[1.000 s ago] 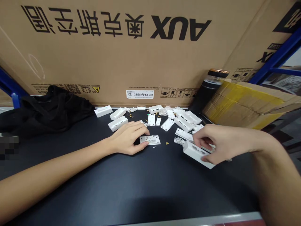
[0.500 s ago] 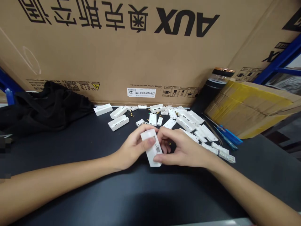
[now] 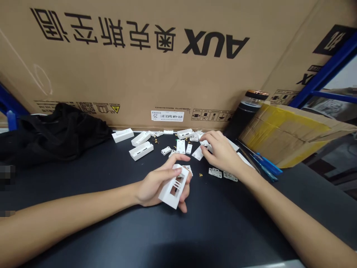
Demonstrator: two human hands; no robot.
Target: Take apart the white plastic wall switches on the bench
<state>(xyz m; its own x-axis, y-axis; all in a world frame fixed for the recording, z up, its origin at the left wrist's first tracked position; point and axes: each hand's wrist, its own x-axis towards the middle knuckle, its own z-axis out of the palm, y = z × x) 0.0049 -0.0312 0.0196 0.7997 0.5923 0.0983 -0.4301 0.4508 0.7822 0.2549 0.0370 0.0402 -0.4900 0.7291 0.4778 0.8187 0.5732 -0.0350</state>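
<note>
My left hand [image 3: 164,182] is closed around a white plastic housing [image 3: 174,188] with rectangular cut-outs in its face. The thumb presses on its upper end while the other fingers support it from behind. Over the pile of white plastic parts at the back right is my right hand [image 3: 221,152], its thumb and fingers curved and apart. A flat white plate [image 3: 198,153] lies just by its thumb; whether they touch I cannot tell. Part of the pile is hidden under this hand. Just behind the left hand, another small white part [image 3: 189,169] shows partly.
Several white housings [image 3: 141,150] lie at the back left, near a black cloth [image 3: 55,130]. A large cardboard box [image 3: 134,78] stands behind. On the right are a black bottle [image 3: 242,113], a taped carton [image 3: 290,130] and blue-handled tools [image 3: 264,163]. Tiny brass pieces [image 3: 200,175] are scattered about.
My right hand has let go of the housing and moved back and right to the pile. The left hand keeps the housing, now lower and tilted.
</note>
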